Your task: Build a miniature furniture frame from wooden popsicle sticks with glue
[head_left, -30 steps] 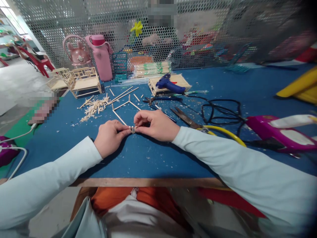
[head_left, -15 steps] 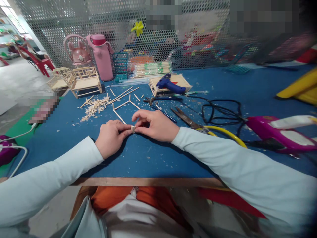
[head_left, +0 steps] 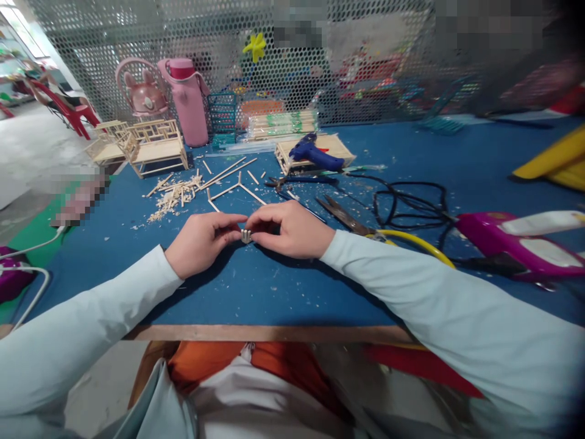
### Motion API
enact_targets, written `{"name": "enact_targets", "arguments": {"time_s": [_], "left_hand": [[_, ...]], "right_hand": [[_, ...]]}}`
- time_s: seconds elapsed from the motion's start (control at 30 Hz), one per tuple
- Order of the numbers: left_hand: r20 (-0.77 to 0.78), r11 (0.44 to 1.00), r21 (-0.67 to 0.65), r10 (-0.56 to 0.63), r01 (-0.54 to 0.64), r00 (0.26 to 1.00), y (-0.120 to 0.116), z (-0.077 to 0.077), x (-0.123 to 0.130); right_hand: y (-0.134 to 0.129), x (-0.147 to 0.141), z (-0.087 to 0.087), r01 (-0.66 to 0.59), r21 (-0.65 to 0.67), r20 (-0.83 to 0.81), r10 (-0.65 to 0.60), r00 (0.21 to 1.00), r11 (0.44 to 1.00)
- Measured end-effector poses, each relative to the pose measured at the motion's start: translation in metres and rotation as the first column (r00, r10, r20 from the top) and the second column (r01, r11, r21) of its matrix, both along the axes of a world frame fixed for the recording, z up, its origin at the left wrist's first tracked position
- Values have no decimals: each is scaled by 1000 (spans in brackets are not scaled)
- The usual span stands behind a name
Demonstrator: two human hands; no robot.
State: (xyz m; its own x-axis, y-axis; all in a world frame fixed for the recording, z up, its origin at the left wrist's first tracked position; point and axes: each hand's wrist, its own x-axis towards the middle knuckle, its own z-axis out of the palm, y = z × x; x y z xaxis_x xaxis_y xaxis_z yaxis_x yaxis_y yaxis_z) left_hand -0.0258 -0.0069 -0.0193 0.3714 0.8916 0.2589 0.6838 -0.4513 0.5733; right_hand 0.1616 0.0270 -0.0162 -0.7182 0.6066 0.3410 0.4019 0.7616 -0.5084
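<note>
Between the fingertips of both hands is a small bundle of short wooden sticks [head_left: 246, 236], its cut ends facing me. My left hand [head_left: 201, 241] pinches it from the left, thumb below and forefinger above. From the right, my right hand [head_left: 290, 230] pinches the same bundle, its fingers curled over the top. Just beyond the fingers lies an angled frame of thin sticks [head_left: 225, 192], partly covered by my hands. A heap of stick offcuts [head_left: 176, 198] is spread on the blue tabletop to the left of that frame.
Pliers [head_left: 299, 180] and yellow-handled shears [head_left: 347, 218] lie beyond my right hand. A blue glue gun [head_left: 315, 153] rests on a small stick-built platform [head_left: 340, 152]. Miniature stick benches [head_left: 158, 149] and a pink bottle [head_left: 188, 110] stand at the back left. A purple tool [head_left: 516, 244] lies right.
My left hand has shifted slightly left and its forefinger has risen. The sticks' ends now show more clearly between the fingertips. My right hand has stayed nearly in place.
</note>
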Motion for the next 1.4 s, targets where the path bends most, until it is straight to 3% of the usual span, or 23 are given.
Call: {"name": "enact_targets", "arguments": {"time_s": [0.7, 1.2, 1.4], "left_hand": [[83, 988, -131, 94, -82, 992, -2, 2, 4], [77, 992, -41, 122, -119, 990, -6, -3, 6], [88, 993, -50, 109, -105, 990, -8, -5, 7]], "right_hand": [[6, 0, -3, 0, -66, 21, 2, 1000, 998], [4, -3, -3, 42, -151, 2, -42, 999, 988], [6, -2, -5, 10, -102, 25, -8, 1000, 995]]}}
